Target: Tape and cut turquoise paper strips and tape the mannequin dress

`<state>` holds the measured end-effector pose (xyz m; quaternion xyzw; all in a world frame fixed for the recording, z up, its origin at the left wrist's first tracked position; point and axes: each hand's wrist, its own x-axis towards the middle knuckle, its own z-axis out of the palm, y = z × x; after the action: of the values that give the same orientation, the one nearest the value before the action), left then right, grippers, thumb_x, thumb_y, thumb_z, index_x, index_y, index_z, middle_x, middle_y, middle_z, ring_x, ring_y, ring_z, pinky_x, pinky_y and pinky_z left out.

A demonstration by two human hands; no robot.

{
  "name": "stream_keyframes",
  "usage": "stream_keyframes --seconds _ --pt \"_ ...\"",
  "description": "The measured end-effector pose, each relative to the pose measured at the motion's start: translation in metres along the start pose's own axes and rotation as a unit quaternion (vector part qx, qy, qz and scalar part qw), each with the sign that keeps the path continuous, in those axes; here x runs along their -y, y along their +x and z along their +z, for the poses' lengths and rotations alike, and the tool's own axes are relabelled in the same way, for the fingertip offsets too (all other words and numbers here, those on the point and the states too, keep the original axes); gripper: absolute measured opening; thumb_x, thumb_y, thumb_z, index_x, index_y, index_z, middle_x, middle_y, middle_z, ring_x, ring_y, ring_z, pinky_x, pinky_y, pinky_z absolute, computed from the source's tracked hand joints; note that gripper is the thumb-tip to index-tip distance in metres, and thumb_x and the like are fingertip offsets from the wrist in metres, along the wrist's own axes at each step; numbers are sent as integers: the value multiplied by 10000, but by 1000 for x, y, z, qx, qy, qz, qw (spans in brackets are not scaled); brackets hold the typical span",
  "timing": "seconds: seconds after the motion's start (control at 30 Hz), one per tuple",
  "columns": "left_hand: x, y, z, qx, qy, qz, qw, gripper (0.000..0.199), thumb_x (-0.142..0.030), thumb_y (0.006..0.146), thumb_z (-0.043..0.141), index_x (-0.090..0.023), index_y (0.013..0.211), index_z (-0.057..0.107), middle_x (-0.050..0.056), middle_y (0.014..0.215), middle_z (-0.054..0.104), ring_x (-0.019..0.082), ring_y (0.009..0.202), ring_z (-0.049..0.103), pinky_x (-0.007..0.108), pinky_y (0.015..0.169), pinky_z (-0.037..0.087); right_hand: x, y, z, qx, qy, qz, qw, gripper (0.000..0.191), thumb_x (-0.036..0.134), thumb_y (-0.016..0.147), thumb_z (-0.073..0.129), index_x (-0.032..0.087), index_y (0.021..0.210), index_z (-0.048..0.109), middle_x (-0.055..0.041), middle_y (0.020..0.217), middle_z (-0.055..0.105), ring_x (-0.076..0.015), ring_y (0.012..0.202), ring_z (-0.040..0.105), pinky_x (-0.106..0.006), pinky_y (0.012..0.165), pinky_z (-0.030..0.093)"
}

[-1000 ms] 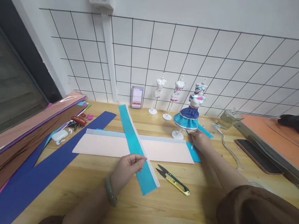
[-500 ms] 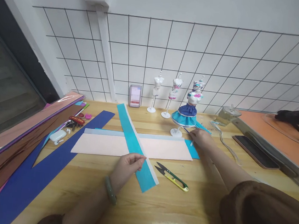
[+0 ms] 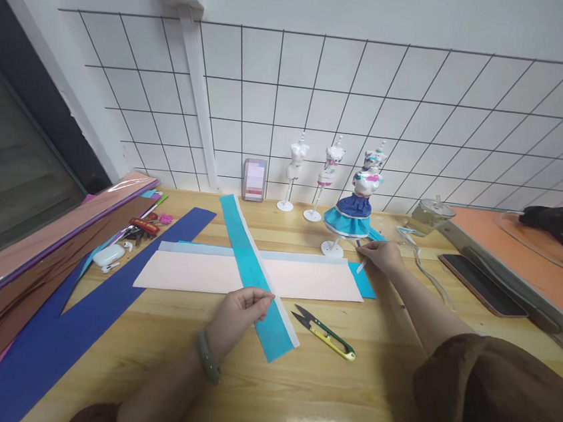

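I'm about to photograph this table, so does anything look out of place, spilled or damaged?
Two earbuds lie loose beside their white case at the left, which looks odd because they are outside it. The turquoise strip lies slantwise across the pink strip, though perhaps on purpose. I see no spill or damage.

The skirt (image 3: 348, 219) is navy over turquoise. The top strip (image 3: 246, 261) is turquoise, white-edged. Snip handles (image 3: 327, 342) are green and yellow.
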<state>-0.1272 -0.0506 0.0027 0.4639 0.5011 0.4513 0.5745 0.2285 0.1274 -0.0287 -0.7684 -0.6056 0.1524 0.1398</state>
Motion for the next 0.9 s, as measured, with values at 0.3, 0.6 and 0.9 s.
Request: stream_keyframes --seconds 0.3,0.6,0.9 --pt "-1 0 -1 -4 -5 -2 1000 339 -421 614 674 -118 766 656 -10 545 538 96 535 464 228 540 362 -6 2 -8 -79 113 25 990 398 501 570 687 133 720 691 -34 614 666 -158 547 576 -234 433 398" --pt "-1 0 -2 0 9 11 1000 327 -420 634 656 -124 771 663 2 555 554 102 536 476 227 525 371 -13 7 -3 -151 171 40 973 366 426 468 740 137 675 651 -32 585 652 -179 541 578 -230 406 366" --pt "0 1 -2 -2 10 16 1000 338 -427 626 663 -120 769 661 -1 548 548 98 529 472 227 529 381 -15 8 4 -142 219 15 965 261 316 859 502 147 1052 548 -48 1011 591 -145 822 591 -333 704 503"
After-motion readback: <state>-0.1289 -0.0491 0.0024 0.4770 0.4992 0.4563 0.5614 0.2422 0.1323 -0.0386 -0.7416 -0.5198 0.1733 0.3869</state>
